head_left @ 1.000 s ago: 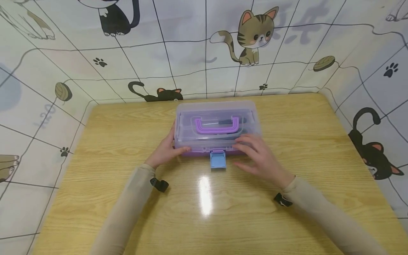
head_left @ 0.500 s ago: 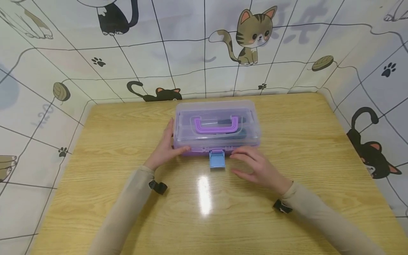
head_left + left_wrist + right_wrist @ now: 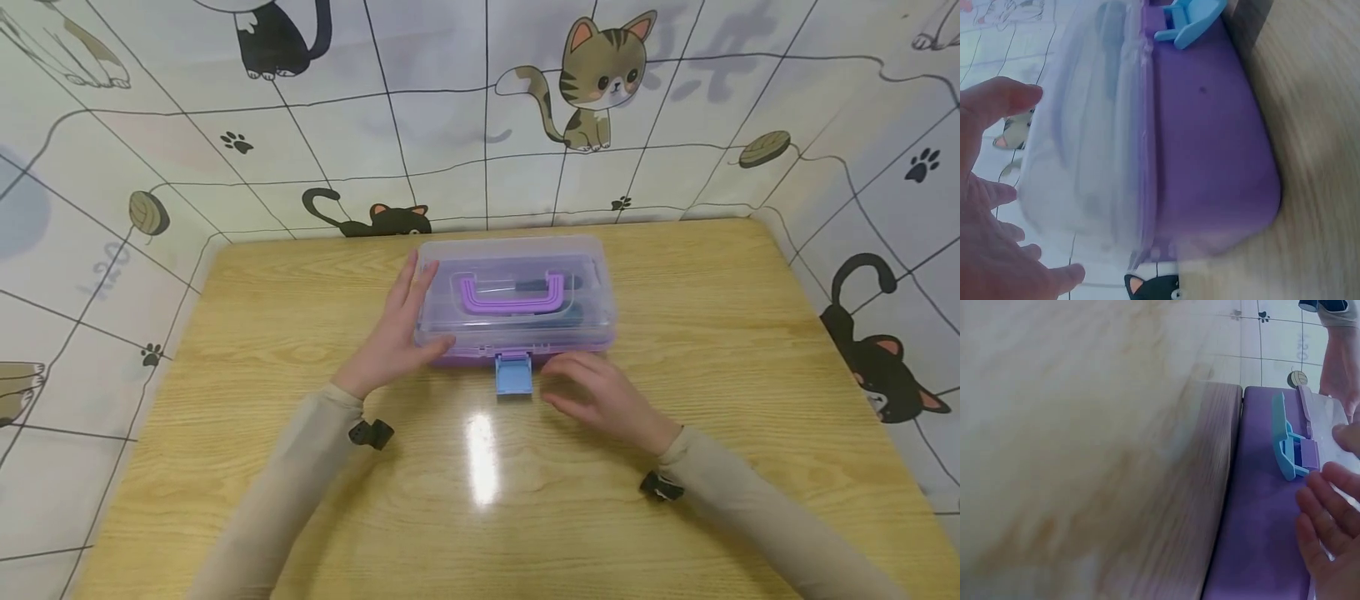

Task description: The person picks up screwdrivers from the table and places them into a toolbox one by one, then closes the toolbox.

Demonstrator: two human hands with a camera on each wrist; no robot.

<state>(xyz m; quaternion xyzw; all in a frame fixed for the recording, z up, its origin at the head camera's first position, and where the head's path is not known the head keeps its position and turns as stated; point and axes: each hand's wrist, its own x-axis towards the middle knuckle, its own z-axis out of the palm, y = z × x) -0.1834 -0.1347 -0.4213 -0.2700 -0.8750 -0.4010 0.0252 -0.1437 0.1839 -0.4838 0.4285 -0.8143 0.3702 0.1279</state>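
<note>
A purple plastic box (image 3: 1210, 131) with a clear lid (image 3: 450, 325) and a purple handle (image 3: 512, 307) sits on the table. At its front the light-blue latch (image 3: 513, 377) is flipped outward. My left hand (image 3: 386, 346) hovers at the lid's left end, fingers spread and straight; the left wrist view shows a gap between hand and box. Just right of the latch is my right hand (image 3: 606, 396), its fingers loosely bent and holding nothing. Whether those fingertips touch the box front cannot be made out. Dark, slim items show blurrily through the lid.
The wooden table (image 3: 480, 542) extends around the box, with a bright glare streak in front of it. Cat-patterned wall covering (image 3: 450, 133) rises behind and at both sides. A small black camera (image 3: 372, 434) is worn at the left wrist, another black camera (image 3: 662, 486) at the right.
My left hand has come off the box's left side and risen over the lid's edge. The right hand has drawn back from the lid's front to beside the latch. The box stays put.
</note>
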